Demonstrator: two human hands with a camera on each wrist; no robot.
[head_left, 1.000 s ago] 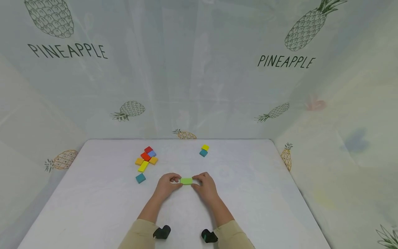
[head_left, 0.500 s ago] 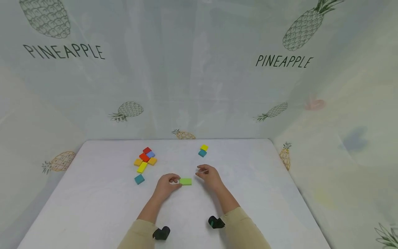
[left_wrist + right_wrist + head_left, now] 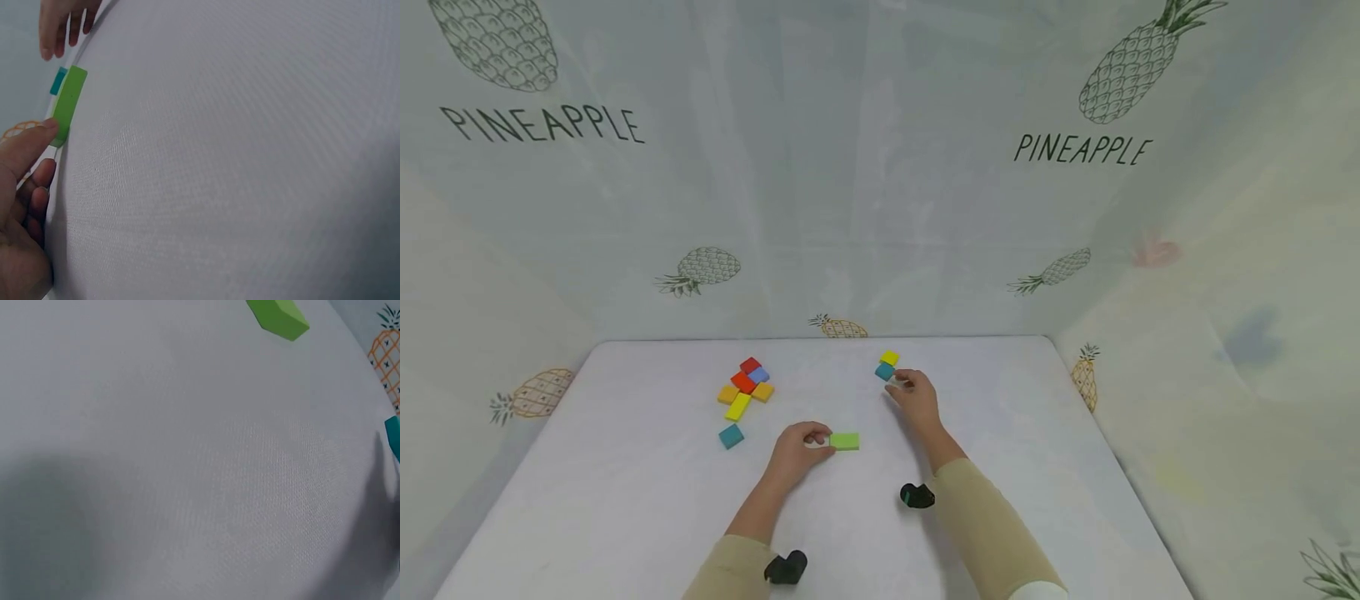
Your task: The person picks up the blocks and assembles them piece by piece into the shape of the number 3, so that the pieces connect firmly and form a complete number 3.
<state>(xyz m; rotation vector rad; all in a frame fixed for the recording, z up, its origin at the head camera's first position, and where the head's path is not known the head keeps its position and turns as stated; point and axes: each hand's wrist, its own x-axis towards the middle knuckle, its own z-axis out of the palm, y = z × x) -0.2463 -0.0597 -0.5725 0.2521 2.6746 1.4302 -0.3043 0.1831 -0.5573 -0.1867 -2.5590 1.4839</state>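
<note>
Left hand (image 3: 796,451) is pinching the green block (image 3: 846,442), lower centre; right hand (image 3: 917,402), fingers slightly parted, is hovering beside the mid-frame teal block (image 3: 884,372), seemingly ungripped yet; block cluster (image 3: 743,382), left of centre, is lying unused.

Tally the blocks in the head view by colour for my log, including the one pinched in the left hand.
Red blocks: 2
Orange blocks: 2
Yellow blocks: 2
Teal blocks: 2
Blue block: 1
Light green block: 1
Total: 10
</note>
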